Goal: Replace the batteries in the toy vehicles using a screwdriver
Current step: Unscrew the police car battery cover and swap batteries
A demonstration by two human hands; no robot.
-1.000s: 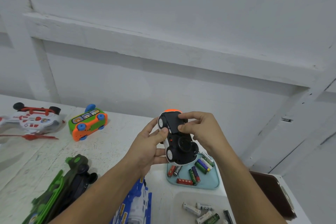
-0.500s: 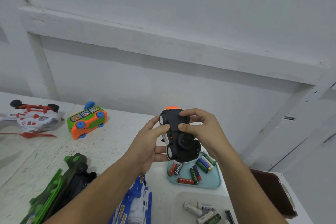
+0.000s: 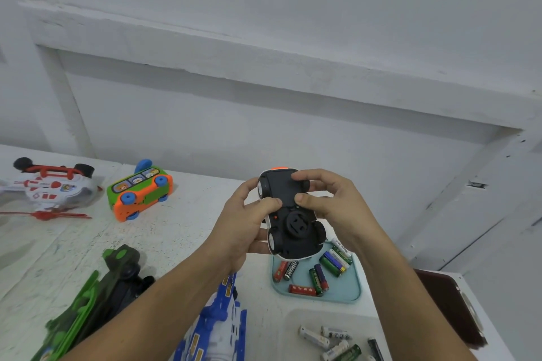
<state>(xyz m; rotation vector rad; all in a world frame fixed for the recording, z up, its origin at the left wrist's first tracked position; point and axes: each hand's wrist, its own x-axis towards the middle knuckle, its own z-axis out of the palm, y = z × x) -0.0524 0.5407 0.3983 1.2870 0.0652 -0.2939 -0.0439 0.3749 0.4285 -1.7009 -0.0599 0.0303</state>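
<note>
Well, we hold the toy car (image 3: 290, 223) upside down in the middle of the frame, above the white table (image 3: 176, 231). Our left hand (image 3: 245, 226) grips its left side, with the thumb pressed on the black belly. Our right hand (image 3: 334, 202) grips its right side, with the thumb and first finger curled onto the flat black part near the top end.

The car has a black belly, a white body and an orange far tip. It has black wheels with white middles, a round black part low down, and a tiny red dot beside that.

Just under the car sits a light blue tray (image 3: 347, 291) with red, green, purple and black batteries. The black battery (image 3: 291, 269) has white letters that look like EVEREADY, but they are very small. The red battery (image 3: 302, 289) has white signs we cannot read. A white tray (image 3: 293, 321) at the bottom right holds more batteries, and their writing is too small to read.

At the left lie a white and red toy helicopter (image 3: 44, 187) and a green and orange toy bus (image 3: 137, 196). A green toy (image 3: 96, 293) and a blue toy (image 3: 217, 328) lie at the bottom.
</note>
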